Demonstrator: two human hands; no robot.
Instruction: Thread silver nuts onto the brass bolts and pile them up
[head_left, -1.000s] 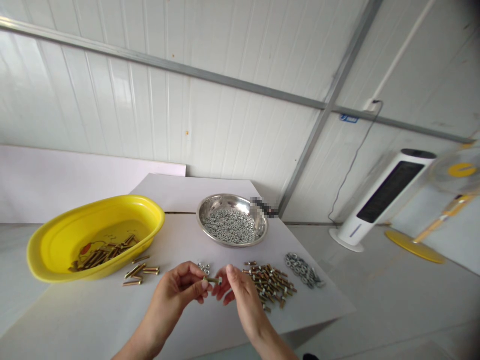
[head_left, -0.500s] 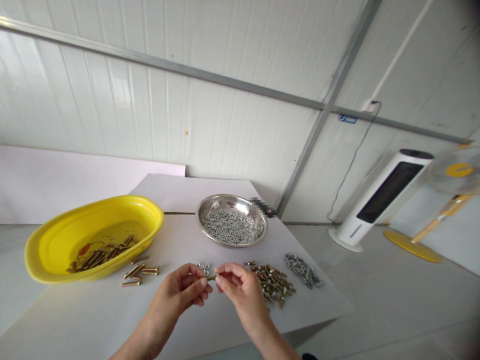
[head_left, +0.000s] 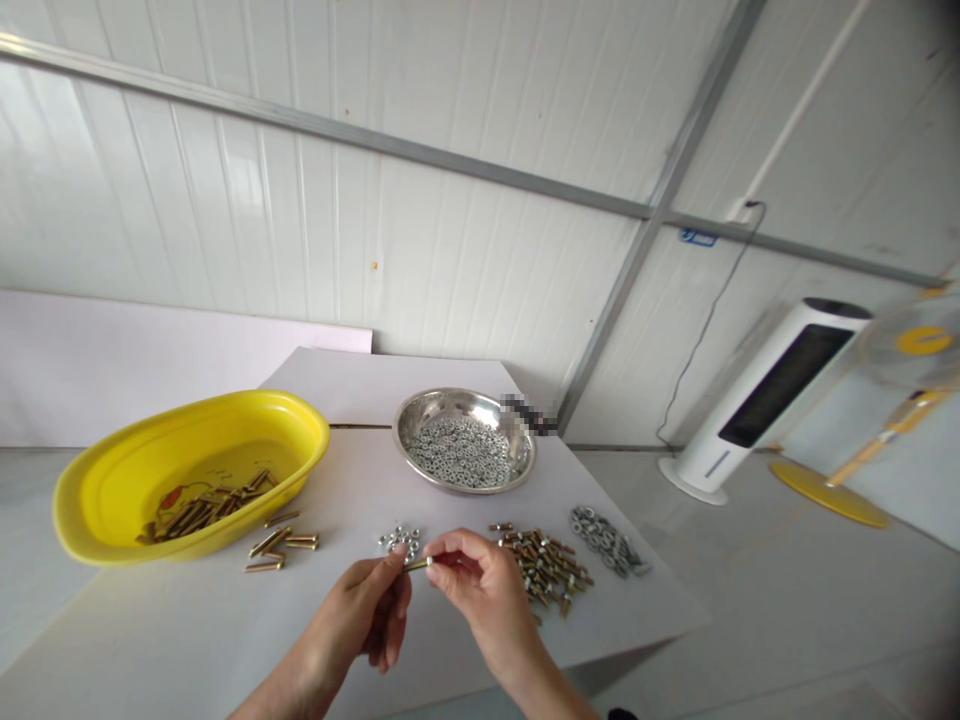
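Between thumb and fingers, my left hand [head_left: 358,612] pinches a brass-coloured bolt [head_left: 414,566], held nearly level above the table. My right hand [head_left: 484,592] is closed at the bolt's other end, its thumb and forefinger on a small silver nut [head_left: 429,562] there. Just behind the fingers lies a small group of loose nuts [head_left: 403,537], partly hidden by my left hand. To the right of my right hand is a pile of bolts with nuts on them [head_left: 551,568]. Several loose bolts [head_left: 281,543] lie at the left.
A yellow basin [head_left: 90,515] holding bolts stands at the left. A steel bowl [head_left: 405,462] of nuts sits at the back of the white table [head_left: 187,640]. Grey washers [head_left: 600,535] are heaped near the right edge. A tower fan [head_left: 780,400] stands on the floor beyond.
My left hand has turned and its fingers have dropped lower, showing more of the bolt and the loose nuts behind. My right hand has barely moved.
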